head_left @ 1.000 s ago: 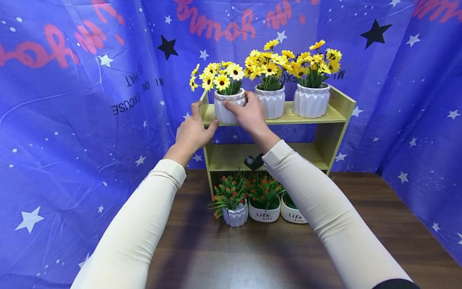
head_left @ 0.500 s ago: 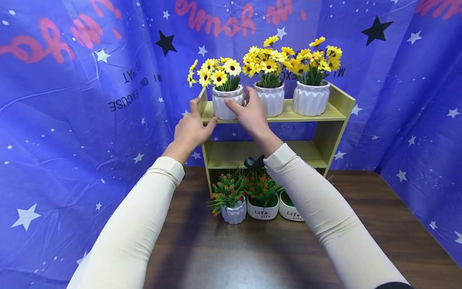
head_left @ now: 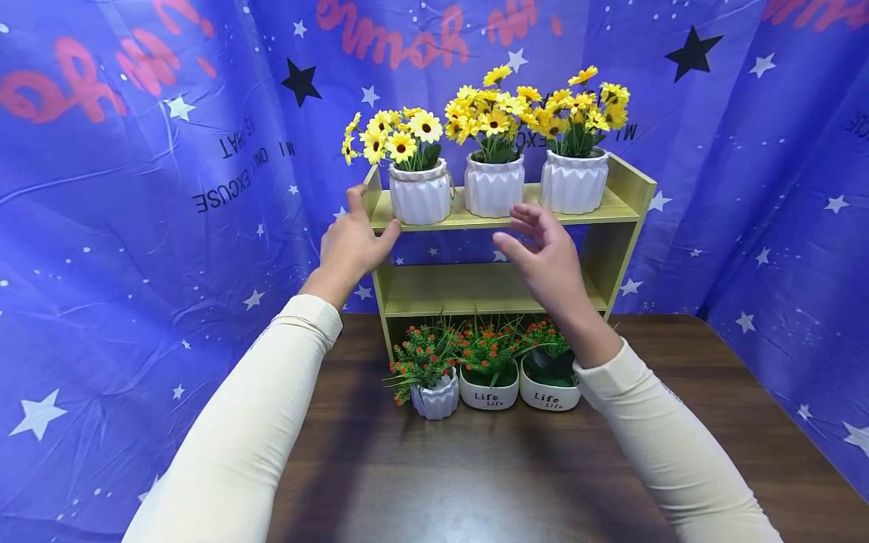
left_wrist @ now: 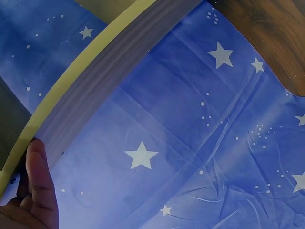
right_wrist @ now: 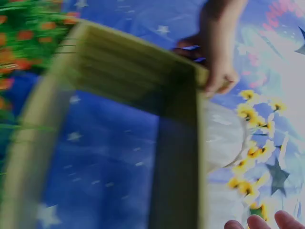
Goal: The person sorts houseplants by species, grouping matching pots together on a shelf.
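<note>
My left hand (head_left: 351,240) grips the upper left corner of the wooden shelf (head_left: 489,290), thumb at the front edge of its top board. The left wrist view shows fingers (left_wrist: 40,176) against the outer side panel. My right hand (head_left: 548,260) is in the air before the shelf, holding nothing, its fingers loosely bent. Three white pots of yellow flowers stand on the top board: the left pot (head_left: 421,197) beside my left thumb, the middle pot (head_left: 494,187) just behind my right fingertips, and the right pot (head_left: 574,183).
Below the empty-looking middle board (head_left: 462,290), red-flowered plants stand in a ribbed pot (head_left: 437,397) and two oval "Life" pots (head_left: 489,395). They stand on a dark wooden table (head_left: 407,483). A blue star-printed cloth (head_left: 170,302) hangs behind and at the sides.
My right hand has let go of the left flower pot and moved right and down, in front of the middle pot. My left hand stays on the shelf corner.
</note>
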